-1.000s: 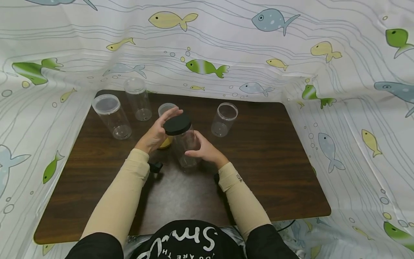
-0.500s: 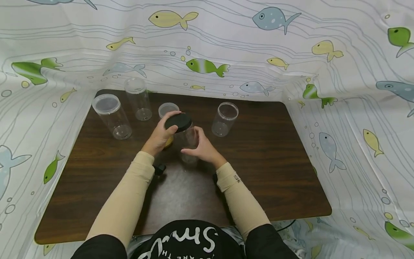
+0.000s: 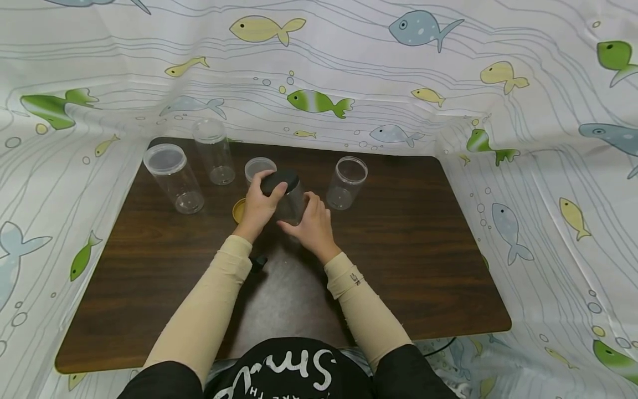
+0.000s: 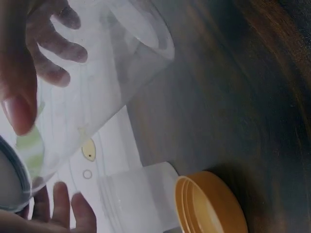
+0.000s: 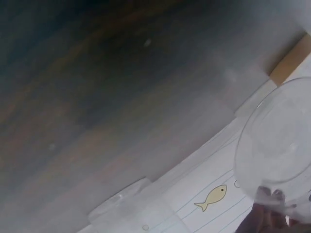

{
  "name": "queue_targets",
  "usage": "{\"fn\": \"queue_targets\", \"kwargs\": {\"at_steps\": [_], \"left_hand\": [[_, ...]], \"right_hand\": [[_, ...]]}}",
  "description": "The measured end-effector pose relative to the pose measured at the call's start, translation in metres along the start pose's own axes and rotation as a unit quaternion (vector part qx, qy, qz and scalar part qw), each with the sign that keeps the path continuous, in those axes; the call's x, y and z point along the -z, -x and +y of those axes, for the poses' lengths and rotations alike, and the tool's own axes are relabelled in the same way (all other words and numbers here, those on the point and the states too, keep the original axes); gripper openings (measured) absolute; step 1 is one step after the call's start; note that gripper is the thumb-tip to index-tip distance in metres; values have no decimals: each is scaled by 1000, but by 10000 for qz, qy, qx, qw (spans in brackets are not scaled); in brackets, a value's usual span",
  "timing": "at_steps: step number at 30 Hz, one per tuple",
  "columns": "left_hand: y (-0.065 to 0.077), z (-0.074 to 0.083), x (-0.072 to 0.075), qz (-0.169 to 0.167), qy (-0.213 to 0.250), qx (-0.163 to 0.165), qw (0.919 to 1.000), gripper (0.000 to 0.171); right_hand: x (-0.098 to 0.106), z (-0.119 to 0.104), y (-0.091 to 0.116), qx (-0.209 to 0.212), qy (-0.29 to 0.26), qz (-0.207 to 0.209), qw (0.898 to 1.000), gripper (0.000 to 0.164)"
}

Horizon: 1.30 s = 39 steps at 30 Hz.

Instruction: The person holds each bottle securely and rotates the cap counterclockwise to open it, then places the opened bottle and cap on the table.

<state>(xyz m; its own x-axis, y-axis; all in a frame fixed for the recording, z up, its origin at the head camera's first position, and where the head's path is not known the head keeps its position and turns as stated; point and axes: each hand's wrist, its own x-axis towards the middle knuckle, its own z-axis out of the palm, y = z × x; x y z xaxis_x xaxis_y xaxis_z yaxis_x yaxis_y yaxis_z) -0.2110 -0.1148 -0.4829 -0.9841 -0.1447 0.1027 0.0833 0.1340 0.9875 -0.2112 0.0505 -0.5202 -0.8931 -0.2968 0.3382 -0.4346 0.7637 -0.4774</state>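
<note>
In the head view, a clear plastic jar (image 3: 291, 207) with a black lid (image 3: 285, 177) is tilted above the table, between both hands. My left hand (image 3: 257, 209) grips the lid, thumb on the near side and fingers over the far edge. Lower down, my right hand (image 3: 315, 228) holds the jar's body, its fingers partly hidden behind it. An orange-yellow lid (image 3: 239, 211) lies just left of my left hand; the left wrist view shows this lid (image 4: 214, 204) standing out beside a smaller clear jar (image 4: 141, 194). The held jar's round base (image 5: 274, 141) appears in the right wrist view.
Two tall clear jars with whitish lids, one nearer (image 3: 174, 177) and one farther (image 3: 214, 152), stand at the back left. The smaller jar (image 3: 260, 165) is behind my left hand. An open clear jar (image 3: 346, 183) stands right of centre. Fish-print cloth (image 3: 319, 66) borders the brown table (image 3: 423, 249).
The jar has shifted slightly right and away from me, tilting more. My left hand has turned clockwise on the black lid, its thumb now across the near side. More of the yellow lid shows.
</note>
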Motion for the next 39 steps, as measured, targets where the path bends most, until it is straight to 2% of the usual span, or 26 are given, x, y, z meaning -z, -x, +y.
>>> {"fn": "queue_targets", "kwargs": {"at_steps": [4,7,10,11,14,16,17,19,20,21,23,25,26,28,33,36,39], "left_hand": [[-1,2,8,-490,476,-196,9975,119],[-3,1,24,-1125,891,-333,9891,134],[-5,-2,44,-1759,1342,-477,9741,133],[-6,-2,50,-1958,1537,-482,9673,126],[-5,0,61,-2560,1979,-399,9454,86],[-4,2,64,-2932,2124,-232,9319,78],[-3,4,65,-3076,2186,-122,9260,79],[-3,4,64,-3383,2328,-41,9118,82],[-3,3,63,-3529,2369,-63,9051,89],[-4,2,62,-3648,2410,-110,8993,99],[-5,-1,60,-3863,2516,-279,8870,117],[-6,-6,59,-3970,2496,-429,8822,123],[-6,-8,58,-3945,2471,-448,8839,122],[-5,-9,57,-3791,2346,-468,8939,116],[-1,-11,46,-2905,2260,-321,9293,114],[2,-10,36,-2162,2128,-132,9528,117],[5,-6,26,-1416,1808,163,9731,109]], "right_hand": [[6,3,-1,-180,-806,-381,9959,96],[14,7,-2,-279,-1822,-984,9779,96],[26,10,-3,-226,-2665,-1745,9476,90],[29,10,-3,-153,-2913,-1989,9356,86],[36,13,-3,132,-3518,-2585,8996,81],[37,14,-3,343,-3939,-2910,8712,86],[37,15,-3,407,-4025,-3020,8632,93],[38,15,-4,490,-4035,-3175,8567,109],[37,14,-4,520,-3998,-3232,8561,117],[37,14,-4,511,-3960,-3283,8560,123],[38,12,-4,499,-3798,-3311,8623,130],[37,12,-4,471,-3751,-3365,8625,135],[37,11,-4,449,-3696,-3344,8658,134],[37,11,-3,388,-3608,-3267,8727,127],[32,11,-2,61,-3276,-2722,9047,93],[23,9,-2,-72,-2955,-2210,9294,91],[15,5,-2,-105,-2295,-1577,9604,93]]}}
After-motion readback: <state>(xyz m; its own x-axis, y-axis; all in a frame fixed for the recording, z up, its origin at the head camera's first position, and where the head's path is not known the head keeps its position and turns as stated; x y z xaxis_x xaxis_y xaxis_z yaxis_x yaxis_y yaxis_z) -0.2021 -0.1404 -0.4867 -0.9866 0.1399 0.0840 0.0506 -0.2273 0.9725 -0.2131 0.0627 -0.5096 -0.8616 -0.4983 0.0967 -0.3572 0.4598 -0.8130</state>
